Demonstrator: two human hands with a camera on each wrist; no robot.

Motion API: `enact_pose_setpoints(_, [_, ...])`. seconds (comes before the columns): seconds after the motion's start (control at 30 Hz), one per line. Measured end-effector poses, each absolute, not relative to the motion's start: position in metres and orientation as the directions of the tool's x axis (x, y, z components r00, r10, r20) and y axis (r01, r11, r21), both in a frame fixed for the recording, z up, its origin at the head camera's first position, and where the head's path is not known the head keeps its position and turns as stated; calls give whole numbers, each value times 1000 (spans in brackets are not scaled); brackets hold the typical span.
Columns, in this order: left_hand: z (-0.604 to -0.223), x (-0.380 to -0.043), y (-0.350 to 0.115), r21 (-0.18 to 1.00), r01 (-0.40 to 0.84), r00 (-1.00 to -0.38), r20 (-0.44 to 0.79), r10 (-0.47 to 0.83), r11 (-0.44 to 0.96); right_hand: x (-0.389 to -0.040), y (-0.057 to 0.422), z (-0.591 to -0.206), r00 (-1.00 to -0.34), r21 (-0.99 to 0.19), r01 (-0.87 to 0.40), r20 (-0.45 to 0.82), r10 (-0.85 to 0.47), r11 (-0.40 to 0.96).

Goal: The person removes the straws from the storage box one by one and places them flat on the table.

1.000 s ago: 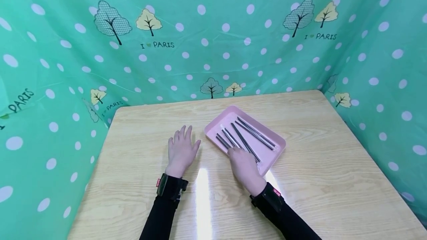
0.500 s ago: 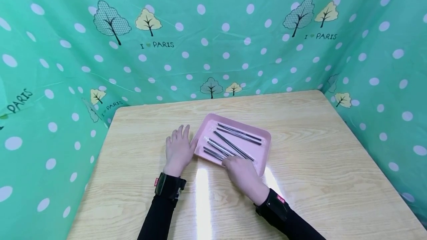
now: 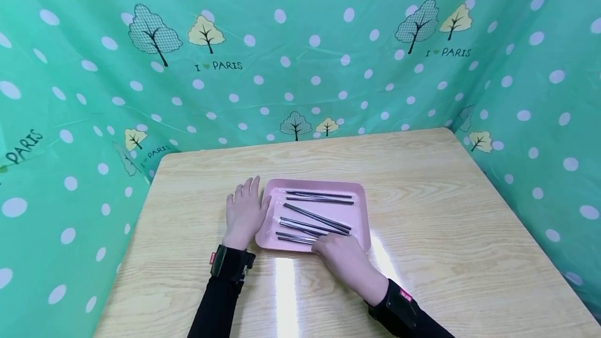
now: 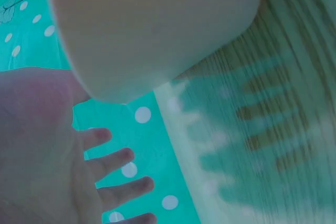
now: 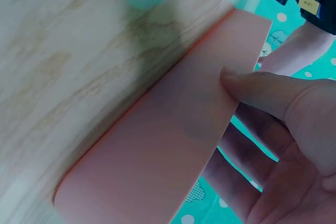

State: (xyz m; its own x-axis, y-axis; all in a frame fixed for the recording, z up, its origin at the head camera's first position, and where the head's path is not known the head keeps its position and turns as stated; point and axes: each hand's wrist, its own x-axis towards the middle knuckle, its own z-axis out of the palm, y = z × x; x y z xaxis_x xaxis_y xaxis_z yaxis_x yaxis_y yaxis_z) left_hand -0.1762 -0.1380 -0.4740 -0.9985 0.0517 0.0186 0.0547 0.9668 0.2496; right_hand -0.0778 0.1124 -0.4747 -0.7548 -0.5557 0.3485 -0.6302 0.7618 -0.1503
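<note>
A pink rectangular tray (image 3: 359, 218) lies on the table, its long sides running roughly left to right. Inside are several thin, dark metallic chopsticks (image 3: 319, 217), grouped mostly in pairs. My right hand (image 3: 345, 261) grips the near long side toward the right. In the right wrist view, its thumb presses the tray's outer wall (image 5: 152, 129) while the other fingers reach behind the rim. At the tray's left end is my left hand (image 3: 244, 217), fingers spread and straight, thumb side right at the rim. The left wrist view shows the tray's pale wall (image 4: 157, 30) close above that palm.
The light wood table (image 3: 446, 213) extends around the tray on all sides. A green dotted cloth (image 3: 300, 82) hangs behind it and along both sides. Black wristbands (image 3: 230, 262) sit on both wrists.
The tray has turned counterclockwise from a slant to nearly level and come nearer, its left end now against my left hand. My right hand has moved slightly nearer with it, keeping its grip.
</note>
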Motion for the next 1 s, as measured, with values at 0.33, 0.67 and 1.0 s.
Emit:
enact_pose_setpoints(0.33, [-473,-193,-143,223,218,-969,168,183,950,-73,119,-475,-732,-128,-664,312,-606,737])
enact_pose_setpoints(0.67, [-476,-208,-145,362,332,-940,202,274,871,-68,119,-472,-722,-100,-676,291,-628,730])
enact_pose_setpoints(1.0, [-477,-210,-142,409,366,-930,193,313,836,-67,120,-470,-727,-93,-671,281,-627,736])
